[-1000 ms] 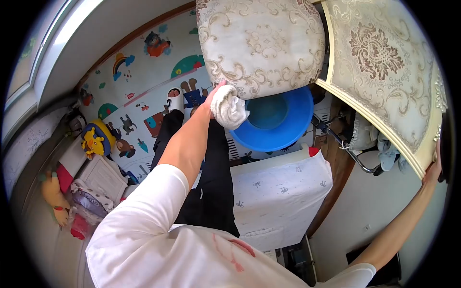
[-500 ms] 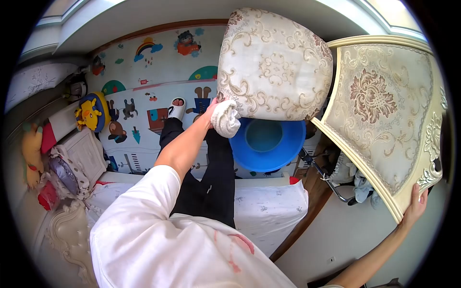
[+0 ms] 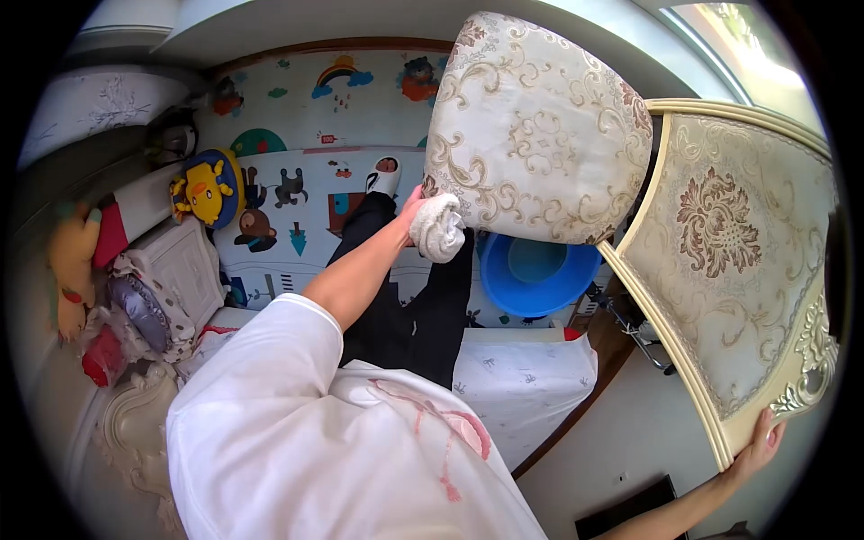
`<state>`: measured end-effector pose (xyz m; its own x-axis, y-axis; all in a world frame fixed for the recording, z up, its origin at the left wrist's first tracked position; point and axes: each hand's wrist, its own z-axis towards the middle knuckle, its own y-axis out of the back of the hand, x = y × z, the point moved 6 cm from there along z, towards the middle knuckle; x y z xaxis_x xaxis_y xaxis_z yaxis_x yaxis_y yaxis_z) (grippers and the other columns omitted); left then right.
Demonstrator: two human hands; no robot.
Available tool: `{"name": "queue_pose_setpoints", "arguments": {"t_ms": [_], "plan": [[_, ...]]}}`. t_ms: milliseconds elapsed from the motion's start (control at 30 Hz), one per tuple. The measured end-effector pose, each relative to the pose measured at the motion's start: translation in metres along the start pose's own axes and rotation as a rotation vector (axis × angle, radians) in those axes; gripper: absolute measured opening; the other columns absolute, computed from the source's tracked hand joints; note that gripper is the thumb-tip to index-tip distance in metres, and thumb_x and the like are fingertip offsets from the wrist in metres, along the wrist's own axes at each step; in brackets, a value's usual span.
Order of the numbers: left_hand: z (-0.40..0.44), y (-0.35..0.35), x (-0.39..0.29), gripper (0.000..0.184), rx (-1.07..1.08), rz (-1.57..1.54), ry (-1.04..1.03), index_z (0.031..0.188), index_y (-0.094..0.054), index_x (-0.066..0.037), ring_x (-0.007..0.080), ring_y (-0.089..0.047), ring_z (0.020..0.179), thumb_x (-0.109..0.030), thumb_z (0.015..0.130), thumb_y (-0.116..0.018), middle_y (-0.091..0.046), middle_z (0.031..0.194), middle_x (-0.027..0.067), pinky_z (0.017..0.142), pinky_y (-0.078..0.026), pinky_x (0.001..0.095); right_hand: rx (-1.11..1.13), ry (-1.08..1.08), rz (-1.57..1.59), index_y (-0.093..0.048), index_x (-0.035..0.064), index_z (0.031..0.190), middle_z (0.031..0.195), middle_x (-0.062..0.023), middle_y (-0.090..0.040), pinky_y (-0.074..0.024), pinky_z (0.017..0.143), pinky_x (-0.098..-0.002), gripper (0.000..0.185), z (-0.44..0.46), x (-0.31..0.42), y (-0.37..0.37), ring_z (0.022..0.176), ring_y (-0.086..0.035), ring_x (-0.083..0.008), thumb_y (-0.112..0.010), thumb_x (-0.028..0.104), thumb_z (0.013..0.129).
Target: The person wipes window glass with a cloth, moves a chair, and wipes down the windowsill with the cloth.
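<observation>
A cream chair with a patterned seat and a carved, upholstered backrest fills the upper right. My left hand grips a bundled white cloth at the seat's near left corner, with most of its fingers hidden behind the cloth. At the lower right, my right hand holds the top corner of the backrest frame, thumb and fingertips round its edge. Partly under the seat, a blue basin with water in it shows.
A patterned play mat covers the floor. On the left are a yellow duck toy, a white cabinet and a plush toy. A white cloth-covered surface lies beyond my legs, near a dark metal frame.
The view has turned, so the chair and basin appear shifted and tilted. Both hands keep their holds, the left on the cloth and the right on the backrest.
</observation>
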<state>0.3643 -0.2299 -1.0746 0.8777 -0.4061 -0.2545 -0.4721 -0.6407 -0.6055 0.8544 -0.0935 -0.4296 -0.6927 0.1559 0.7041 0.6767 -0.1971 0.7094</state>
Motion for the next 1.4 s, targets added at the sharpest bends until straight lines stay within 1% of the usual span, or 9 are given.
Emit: {"name": "queue_pose_setpoints", "arguments": {"t_ms": [167,367,467,500,600,667,1067,1333,1400], "plan": [[-0.008,0.009,-0.026,0.038,0.01,-0.045,0.138,0.143,-0.039,-0.018,0.0306,-0.068,0.099,-0.012,0.105,-0.047,-0.06,0.126,0.0152,0.081,-0.061,0.0471,0.014,-0.046,0.067,-0.046,-0.0087,0.142,0.123,-0.0135,-0.064,-0.047,0.095,-0.0294,0.049,0.01,-0.011,-0.004,0.106,-0.061,-0.0171,-0.062,0.013,0.101],[-0.036,-0.014,-0.036,0.036,-0.094,0.099,-0.028,0.14,-0.038,-0.014,0.0304,-0.067,0.1,-0.017,0.105,-0.048,-0.063,0.12,0.0144,0.083,-0.058,0.0497,0.098,-0.036,0.106,-0.047,-0.0069,0.142,0.126,-0.0136,-0.063,-0.0475,0.095,-0.0304,0.047,0.033,-0.048,0.015,0.109,-0.061,-0.0172,-0.062,0.013,0.102],[-0.042,-0.025,-0.039,0.035,0.121,-0.29,0.162,0.138,-0.04,-0.011,0.0302,-0.067,0.1,-0.014,0.105,-0.049,-0.063,0.117,0.0149,0.082,-0.059,0.0488,0.108,-0.014,0.146,-0.048,-0.0066,0.141,0.125,-0.0135,-0.064,-0.0485,0.092,-0.0298,0.046,0.042,-0.06,0.019,0.106,-0.062,-0.0169,-0.062,0.014,0.102],[-0.042,-0.022,-0.051,0.041,-0.115,0.076,-0.164,0.139,-0.041,-0.009,0.0305,-0.068,0.097,-0.009,0.1,-0.055,-0.064,0.116,0.0168,0.08,-0.059,0.0479,0.103,-0.007,0.172,-0.047,-0.0067,0.14,0.125,-0.0136,-0.064,-0.0488,0.092,-0.0296,0.047,0.042,-0.059,0.013,0.105,-0.063,-0.0169,-0.062,0.014,0.102],[-0.057,-0.025,-0.069,0.047,-0.129,0.261,-0.103,0.143,-0.04,-0.01,0.0299,-0.068,0.1,-0.004,0.099,-0.056,-0.06,0.125,0.0158,0.083,-0.06,0.0468,0.108,-0.109,0.159,-0.046,-0.0084,0.142,0.124,-0.0153,-0.064,-0.0495,0.091,-0.0294,0.049,0.04,-0.085,0.038,0.103,-0.064,-0.0171,-0.063,0.014,0.101],[-0.05,-0.028,-0.083,0.044,-0.171,0.258,-0.162,0.14,-0.045,-0.008,0.0282,-0.069,0.098,-0.003,0.098,-0.057,-0.063,0.12,0.014,0.082,-0.06,0.0452,0.054,-0.089,0.173,-0.045,-0.0089,0.142,0.123,-0.0158,-0.064,-0.0498,0.09,-0.0294,0.05,0.042,-0.091,0.032,0.103,-0.064,-0.0173,-0.063,0.014,0.101],[-0.022,-0.072,-0.21,0.049,-0.168,0.661,-0.103,0.14,-0.05,-0.003,0.0231,-0.066,0.107,-0.001,0.093,-0.065,-0.064,0.124,0.013,0.091,-0.056,0.0384,0.029,-0.307,0.309,-0.048,-0.0104,0.139,0.126,-0.0159,-0.061,-0.0457,0.096,-0.0313,0.044,0.024,-0.033,-0.011,0.108,-0.06,-0.0188,-0.058,0.004,0.099],[0.0,-0.063,-0.195,0.059,-0.335,0.584,-0.117,0.139,-0.053,-0.006,0.0227,-0.068,0.1,-0.006,0.085,-0.076,-0.068,0.12,0.0117,0.085,-0.056,0.0378,-0.077,-0.409,0.384,-0.047,-0.0103,0.137,0.123,-0.018,-0.063,-0.0513,0.093,-0.0332,0.044,0.006,-0.005,-0.029,0.106,-0.064,-0.0213,-0.06,0.0,0.097],[0.041,-0.025,-0.177,0.069,-0.382,0.552,-0.261,0.145,-0.049,-0.012,0.024,-0.066,0.107,-0.008,0.082,-0.078,-0.063,0.128,0.0127,0.087,-0.056,0.0381,-0.113,-0.431,0.432,-0.047,-0.01,0.136,0.122,-0.0182,-0.064,-0.0522,0.093,-0.0334,0.044,0.007,0.003,-0.036,0.105,-0.065,-0.0216,-0.061,-0.002,0.096]]}}
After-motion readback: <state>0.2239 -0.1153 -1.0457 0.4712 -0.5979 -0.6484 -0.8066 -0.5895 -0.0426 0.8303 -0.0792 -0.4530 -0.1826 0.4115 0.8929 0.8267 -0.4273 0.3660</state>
